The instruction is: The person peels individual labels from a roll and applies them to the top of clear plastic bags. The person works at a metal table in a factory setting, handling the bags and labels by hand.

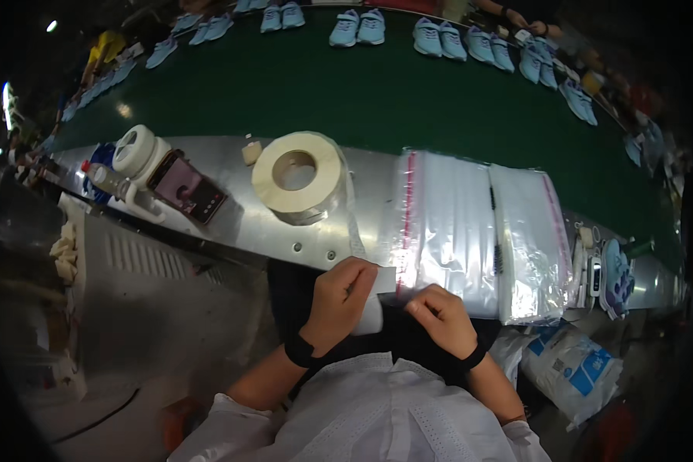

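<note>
Dark green conveyor belt (377,100) – matte, curved by the lens – runs across the top, with pairs of light blue sneakers (359,27) lined along its far edge. Just below it lies a brushed metal bench (231,223), smooth and shiny, with a few screw heads near its front edge. On the bench's right half sit two stacks of clear plastic bags (454,231), glossy and crinkled, each with a thin red strip along one side; the nearer corners hang slightly over the front edge. A thin dark pen (495,231) lies between the two stacks. Near the bench middle stands a fat roll of cream tape (299,175), round with a hollow core, and a loose strip trails from it toward the front edge. At the left end is a white tape dispenser (137,154), with a dark-screened phone (186,189) lying flat beside it. The far right end holds small purple and white items, too blurred to tell.

Left hand (339,296) – at the front edge, fingers curled shut around a small white label piece (377,296). Right hand (439,316), just beside it, pinches a dark thin strip (396,296) between thumb and fingertips; the strip touches the label piece. Both wrists wear black bands, and the sleeves are white perforated fabric. A printed white sack (574,369) lies below the bench, under its right end.
</note>
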{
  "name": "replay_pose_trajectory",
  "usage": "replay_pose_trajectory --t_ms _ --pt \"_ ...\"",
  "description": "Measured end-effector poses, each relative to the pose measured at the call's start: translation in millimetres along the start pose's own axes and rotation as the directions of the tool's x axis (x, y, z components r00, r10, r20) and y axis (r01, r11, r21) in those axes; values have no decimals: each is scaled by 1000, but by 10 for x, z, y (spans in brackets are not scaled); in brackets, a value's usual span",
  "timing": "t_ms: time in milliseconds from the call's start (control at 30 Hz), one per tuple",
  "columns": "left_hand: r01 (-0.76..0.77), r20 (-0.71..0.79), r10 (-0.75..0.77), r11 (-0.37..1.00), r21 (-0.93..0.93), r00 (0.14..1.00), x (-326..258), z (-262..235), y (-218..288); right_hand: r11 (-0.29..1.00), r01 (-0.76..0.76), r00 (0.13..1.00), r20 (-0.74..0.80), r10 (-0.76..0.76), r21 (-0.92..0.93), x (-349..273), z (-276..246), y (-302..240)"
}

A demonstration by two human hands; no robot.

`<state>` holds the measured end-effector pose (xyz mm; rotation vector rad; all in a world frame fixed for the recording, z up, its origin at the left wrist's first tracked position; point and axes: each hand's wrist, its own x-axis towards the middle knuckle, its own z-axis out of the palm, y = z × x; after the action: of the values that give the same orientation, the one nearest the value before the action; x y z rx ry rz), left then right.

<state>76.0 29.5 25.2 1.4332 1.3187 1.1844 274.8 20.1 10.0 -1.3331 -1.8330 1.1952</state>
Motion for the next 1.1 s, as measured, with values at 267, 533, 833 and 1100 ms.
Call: replay_pose_trajectory --t_ms 267,533,833,1100 --pt "368 287 -236 689 -624 928 314 764 -384 733 -135 826 -484 -288 -666 291 22 242" --pt "300 201 -253 455 -839 946 251 678 -568 784 -80 855 -447 -264 -616 318 16 271" --pt "378 176 -389 537 -754 904 306 719 -368 993 -12 870 -490 -47 -115 228 -207 536" --pt "409 532 -358 912 25 767 821 1079 -208 990 115 888 -455 -65 84 68 -573 282"
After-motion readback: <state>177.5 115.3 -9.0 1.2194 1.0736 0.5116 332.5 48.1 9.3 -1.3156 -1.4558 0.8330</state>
